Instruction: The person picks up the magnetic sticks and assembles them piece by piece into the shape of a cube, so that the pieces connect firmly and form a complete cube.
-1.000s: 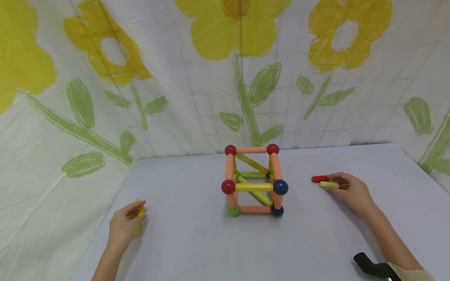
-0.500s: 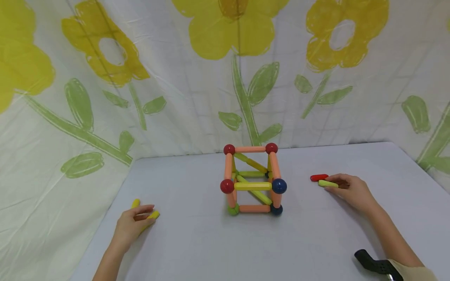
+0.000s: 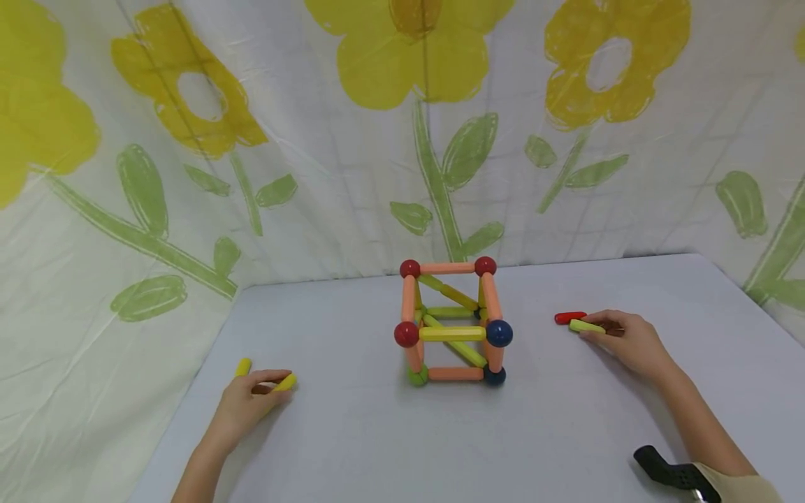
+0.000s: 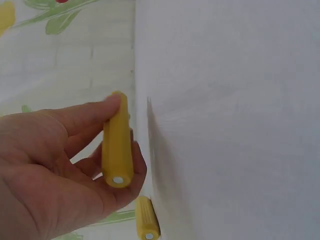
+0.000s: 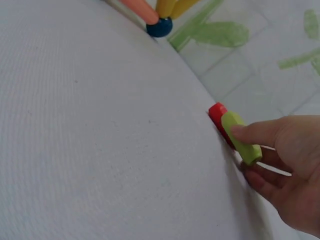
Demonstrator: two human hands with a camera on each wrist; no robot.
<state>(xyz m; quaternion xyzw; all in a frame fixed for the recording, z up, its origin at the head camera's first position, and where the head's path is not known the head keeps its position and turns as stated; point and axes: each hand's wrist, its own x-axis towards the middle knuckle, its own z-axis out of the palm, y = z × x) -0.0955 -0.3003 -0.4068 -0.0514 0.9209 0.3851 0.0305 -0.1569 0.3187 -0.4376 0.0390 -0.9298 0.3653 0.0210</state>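
Observation:
My left hand (image 3: 242,411) pinches a yellow magnetic rod (image 4: 117,145) between thumb and fingers, above the left side of the table. A second yellow rod (image 3: 243,367) lies on the table just behind that hand. Over on the right, my right hand (image 3: 634,349) holds a lime-green rod (image 5: 239,137) by thumb and fingertips. Beside the green one, a red rod (image 3: 569,318) rests on the table; whether they touch I cannot tell. Between the hands stands a cube frame (image 3: 453,334) of coloured rods and balls, apart from both.
The white table (image 3: 339,433) meets a flower-printed curtain (image 3: 327,161) at its back and left edges. A black curved object (image 3: 669,475) sits by the right sleeve (image 3: 736,487) at the bottom right.
My left hand has picked up one yellow rod and moved slightly right with it, uncovering the other yellow rod. The right hand keeps its place with the green rod.

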